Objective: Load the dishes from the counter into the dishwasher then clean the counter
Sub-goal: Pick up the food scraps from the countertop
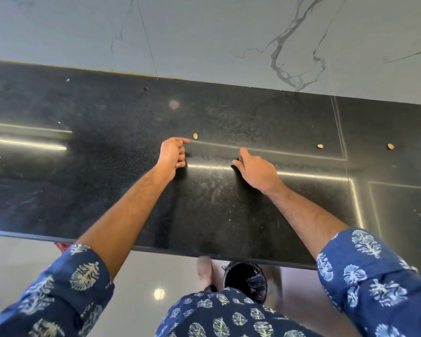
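Observation:
The black stone counter (229,210) carries small tan shell-like scraps and no dishes. One scrap (195,135) lies just beyond my left hand (173,154). That hand hovers low with its fingers curled in and the thumb and forefinger tips together, a finger's width short of the scrap; nothing shows inside it. My right hand (255,169) lies palm down on the counter's middle, with its fingertips touching the surface and nothing visible under them. Two more scraps sit further right, one (320,146) nearer and one (390,146) near the frame's edge.
A marble-veined wall (229,40) rises straight behind the counter. Small specks (145,89) dot the back left of the counter. The counter's front edge (204,252) runs just before my body, above a glossy floor (22,259). A red cloth corner (61,246) peeks out below the edge.

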A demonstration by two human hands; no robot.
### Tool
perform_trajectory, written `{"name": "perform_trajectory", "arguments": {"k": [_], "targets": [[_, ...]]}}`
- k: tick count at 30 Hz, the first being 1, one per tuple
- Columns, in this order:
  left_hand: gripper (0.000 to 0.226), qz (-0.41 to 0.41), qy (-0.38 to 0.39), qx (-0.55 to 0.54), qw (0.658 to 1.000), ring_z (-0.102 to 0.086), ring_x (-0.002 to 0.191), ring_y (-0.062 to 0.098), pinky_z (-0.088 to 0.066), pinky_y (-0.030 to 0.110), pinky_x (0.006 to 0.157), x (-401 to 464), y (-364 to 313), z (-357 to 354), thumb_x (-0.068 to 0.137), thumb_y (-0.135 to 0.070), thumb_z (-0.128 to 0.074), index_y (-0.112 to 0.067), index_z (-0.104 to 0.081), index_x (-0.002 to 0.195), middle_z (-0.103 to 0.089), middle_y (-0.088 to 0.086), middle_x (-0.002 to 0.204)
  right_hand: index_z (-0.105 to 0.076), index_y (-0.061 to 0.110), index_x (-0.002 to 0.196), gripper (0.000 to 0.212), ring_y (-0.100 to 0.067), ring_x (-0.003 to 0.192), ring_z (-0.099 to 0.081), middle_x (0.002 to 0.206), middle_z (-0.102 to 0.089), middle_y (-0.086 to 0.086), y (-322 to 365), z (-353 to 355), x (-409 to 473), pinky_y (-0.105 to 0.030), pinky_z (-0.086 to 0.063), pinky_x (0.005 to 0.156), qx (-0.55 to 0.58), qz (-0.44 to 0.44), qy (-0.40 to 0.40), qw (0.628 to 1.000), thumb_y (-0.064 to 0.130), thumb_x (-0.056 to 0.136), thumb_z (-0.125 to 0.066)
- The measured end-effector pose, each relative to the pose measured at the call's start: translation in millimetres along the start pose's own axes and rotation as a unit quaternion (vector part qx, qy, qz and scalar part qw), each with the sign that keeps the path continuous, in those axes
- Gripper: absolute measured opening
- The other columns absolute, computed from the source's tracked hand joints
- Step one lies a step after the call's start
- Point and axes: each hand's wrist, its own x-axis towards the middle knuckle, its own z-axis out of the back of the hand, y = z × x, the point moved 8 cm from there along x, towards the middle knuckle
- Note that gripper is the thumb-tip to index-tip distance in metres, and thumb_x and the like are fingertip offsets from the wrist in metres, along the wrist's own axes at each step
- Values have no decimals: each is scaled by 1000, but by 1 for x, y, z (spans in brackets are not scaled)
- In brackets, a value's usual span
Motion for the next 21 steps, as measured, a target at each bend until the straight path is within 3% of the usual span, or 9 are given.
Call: {"name": "perform_trajectory", "arguments": {"k": [3,5,8,10,12,13,16,18,21], "targets": [[14,-47,-52,169,983,-31,45,10,-24,21,39,18,-18,11,97,-19,-45,-17,-52,85,-38,-3,61,-35,17,101,23,-28,63,-58,74,-61,-4,3,-2,5,-42,-52,59,-41,16,10,999,39,106,-35],[16,-114,-72,319,938,-45,56,12,-36,29,53,26,-35,12,98,-28,-52,-16,-49,87,-50,-3,67,-34,16,98,24,-26,61,-53,72,-55,-1,4,-5,6,-39,-46,56,-73,18,25,997,38,106,-34],[33,-176,-46,450,874,-55,75,19,-43,35,71,37,-52,-1,97,-44,-57,-12,-49,101,-59,-1,82,-36,14,95,22,-27,64,-49,74,-52,-2,3,-11,3,-38,-41,57,-79,11,42,996,31,107,-33],[41,-190,-18,511,838,-57,77,23,-46,38,71,41,-57,-14,94,-52,-58,-14,-47,102,-60,2,84,-40,9,92,23,-30,66,-49,78,-56,-8,-3,-12,2,-39,-39,60,-16,-20,65,998,26,106,-33],[44,-202,7,570,796,-59,78,26,-50,41,72,44,-60,-28,93,-57,-56,-15,-46,102,-61,4,86,-44,6,85,25,-26,62,-48,73,-54,-9,-17,-10,2,-38,-36,60,148,-95,90,980,24,100,-35],[45,-209,15,597,774,-60,79,28,-52,43,73,45,-60,-34,93,-58,-55,-15,-46,102,-62,5,87,-44,8,78,23,-20,54,-43,66,-48,-5,-24,-11,0,-34,-32,55,285,-146,100,942,23,94,-38],[40,-220,37,644,732,-62,82,33,-52,46,74,48,-59,-47,97,-52,-54,-12,-48,100,-65,10,92,-40,17,68,18,-10,44,-19,57,-25,3,-39,-18,-18,-24,-13,43,613,-268,99,737,16,87,-39],[37,-226,39,653,722,-61,81,35,-51,47,72,51,-55,-52,100,-46,-51,-9,-46,98,-66,15,94,-44,17,69,20,-10,46,-20,58,-27,3,-48,-20,-33,-24,-13,43,694,-275,97,658,14,89,-40],[34,-238,15,665,707,-62,81,42,-45,43,64,45,-47,-56,104,-41,-44,-8,-40,97,-66,21,93,-52,13,75,21,-10,48,-31,63,-42,0,-67,-20,-52,-21,-24,41,770,-277,63,571,13,93,-39]]}}
